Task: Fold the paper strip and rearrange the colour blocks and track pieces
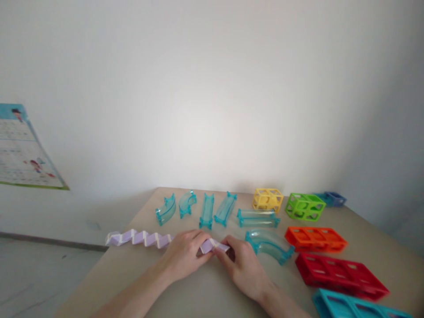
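A left hand (186,252) and right hand (245,263), each grip clamped on a lilac zigzag chain (150,239), appear lower centre; a red block (341,274) sits lower right.

Lilac chain (151,240) partly hid. by L hand (185,252).

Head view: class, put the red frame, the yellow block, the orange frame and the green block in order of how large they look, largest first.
1. Red frame
2. Orange frame
3. Green block
4. Yellow block
The red frame looks nearest the camera, so true sizes may differ.
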Demonstrator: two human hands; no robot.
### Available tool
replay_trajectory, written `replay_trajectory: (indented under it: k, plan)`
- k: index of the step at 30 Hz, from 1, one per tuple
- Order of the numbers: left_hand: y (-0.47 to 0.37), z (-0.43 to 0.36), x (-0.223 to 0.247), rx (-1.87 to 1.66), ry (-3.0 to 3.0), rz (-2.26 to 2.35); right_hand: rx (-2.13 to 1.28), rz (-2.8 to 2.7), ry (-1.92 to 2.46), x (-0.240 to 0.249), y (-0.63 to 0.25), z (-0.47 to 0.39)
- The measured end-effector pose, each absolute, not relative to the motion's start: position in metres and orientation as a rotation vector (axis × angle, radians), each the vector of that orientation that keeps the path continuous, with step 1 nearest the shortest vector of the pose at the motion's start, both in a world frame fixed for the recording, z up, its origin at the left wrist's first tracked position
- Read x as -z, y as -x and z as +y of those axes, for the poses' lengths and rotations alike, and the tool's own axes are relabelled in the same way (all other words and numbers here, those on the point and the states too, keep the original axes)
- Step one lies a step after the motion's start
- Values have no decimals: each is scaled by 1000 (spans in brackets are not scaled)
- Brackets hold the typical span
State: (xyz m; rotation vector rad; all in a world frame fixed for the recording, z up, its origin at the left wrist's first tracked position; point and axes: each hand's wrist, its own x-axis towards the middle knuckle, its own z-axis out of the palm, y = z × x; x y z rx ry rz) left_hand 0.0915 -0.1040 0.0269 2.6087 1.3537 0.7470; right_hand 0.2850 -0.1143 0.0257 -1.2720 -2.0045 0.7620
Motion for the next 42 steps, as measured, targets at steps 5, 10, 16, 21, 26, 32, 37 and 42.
replay_trajectory:
  k: [5,10,16,21,26,32,37,42]
  plan:
    - [-92,-106,-28,-720,-2629,1352,-762,-2010,1272,-27,-286,-114]
    - [-93,-107,-30,-771,-2609,1366,-852,-1931,1281,-21,-285,-112]
    - [-90,-108,-31,-884,-2573,1308,-1403,-1609,1076,-3,-281,-106]
    - [-88,-107,-32,-929,-2561,1256,-1669,-1417,947,4,-279,-102]
    - [-86,-107,-32,-957,-2561,1230,-1707,-1370,937,0,-280,-103]
    - [-87,-109,-35,-957,-2578,1177,-1686,-1412,955,-4,-279,-106]
    - [-89,-111,-35,-854,-2612,1158,-1488,-1629,1070,-6,-278,-107]
    - [-91,-111,-37,-765,-2656,1159,-1258,-1793,1117,-15,-280,-108]
